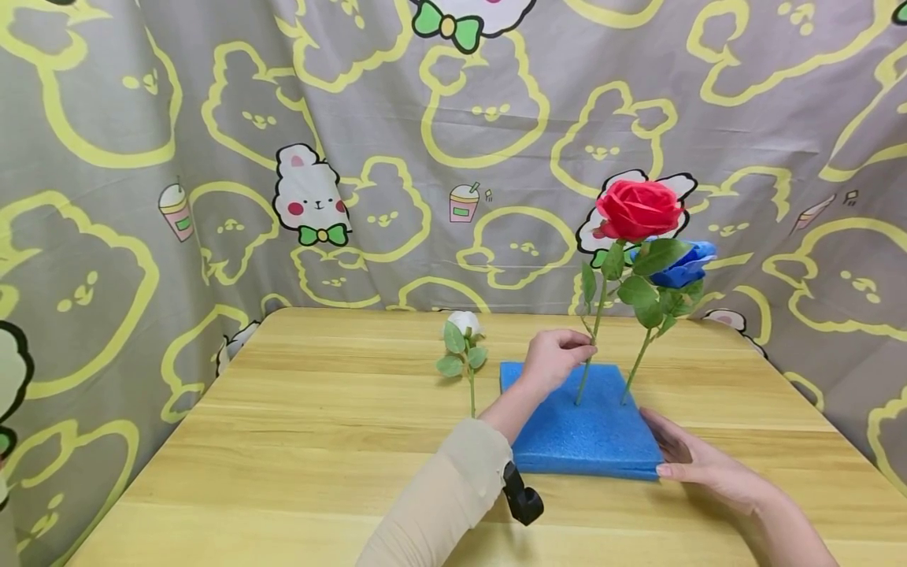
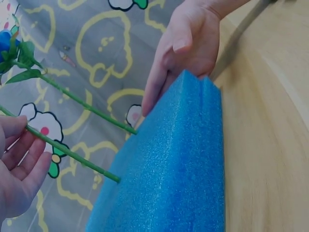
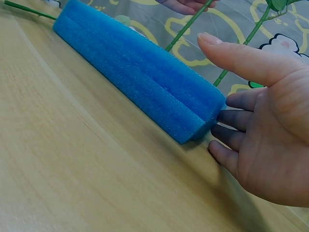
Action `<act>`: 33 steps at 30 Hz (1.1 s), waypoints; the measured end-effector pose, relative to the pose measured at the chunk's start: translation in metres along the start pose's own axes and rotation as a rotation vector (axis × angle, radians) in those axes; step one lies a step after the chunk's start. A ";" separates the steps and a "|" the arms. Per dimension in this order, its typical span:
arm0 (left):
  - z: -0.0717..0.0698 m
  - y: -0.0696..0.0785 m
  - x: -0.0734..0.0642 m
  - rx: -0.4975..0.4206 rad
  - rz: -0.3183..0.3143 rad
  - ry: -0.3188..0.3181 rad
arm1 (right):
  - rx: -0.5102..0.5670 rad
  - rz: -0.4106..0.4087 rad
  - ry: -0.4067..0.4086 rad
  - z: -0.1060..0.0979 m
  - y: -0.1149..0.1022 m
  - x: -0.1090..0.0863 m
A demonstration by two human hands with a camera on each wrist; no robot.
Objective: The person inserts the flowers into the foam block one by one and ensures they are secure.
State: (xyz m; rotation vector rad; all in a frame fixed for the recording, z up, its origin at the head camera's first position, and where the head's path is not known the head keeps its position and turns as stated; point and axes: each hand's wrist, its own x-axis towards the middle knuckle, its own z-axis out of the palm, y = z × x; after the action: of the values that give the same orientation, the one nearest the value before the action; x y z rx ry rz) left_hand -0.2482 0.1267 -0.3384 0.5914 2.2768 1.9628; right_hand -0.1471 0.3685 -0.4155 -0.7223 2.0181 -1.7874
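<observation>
My left hand (image 1: pixel 554 361) pinches the green stem of an artificial red rose (image 1: pixel 639 209) between thumb and fingertips. The stem's lower end stands in a blue foam block (image 1: pixel 584 437), a little above which the fingers hold it. Beside it, to the right, a blue rose (image 1: pixel 682 265) leans outward with its stem in the same foam. My right hand (image 3: pixel 270 125) lies along the block's right side, its fingers loosely extended against the foam edge and the thumb near the front corner. In the left wrist view, both green stems (image 2: pixel 89 162) enter the foam's top face.
A white rose (image 1: pixel 464 323) with green leaves lies on the wooden table (image 1: pixel 319 441), left of the foam block. A black strap piece (image 1: pixel 523 496) hangs from the left wrist over the table. Behind the table's far edge hangs a grey patterned curtain (image 1: pixel 383 126).
</observation>
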 end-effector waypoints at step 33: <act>-0.086 -0.020 -0.017 -0.101 -0.054 0.140 | -0.005 -0.008 0.004 -0.003 0.002 -0.001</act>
State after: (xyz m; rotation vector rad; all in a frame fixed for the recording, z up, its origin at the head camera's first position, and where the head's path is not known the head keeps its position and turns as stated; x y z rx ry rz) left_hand -0.2634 0.0387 -0.3462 0.3903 2.2266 2.1404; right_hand -0.1483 0.3712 -0.4175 -0.7296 2.0260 -1.7904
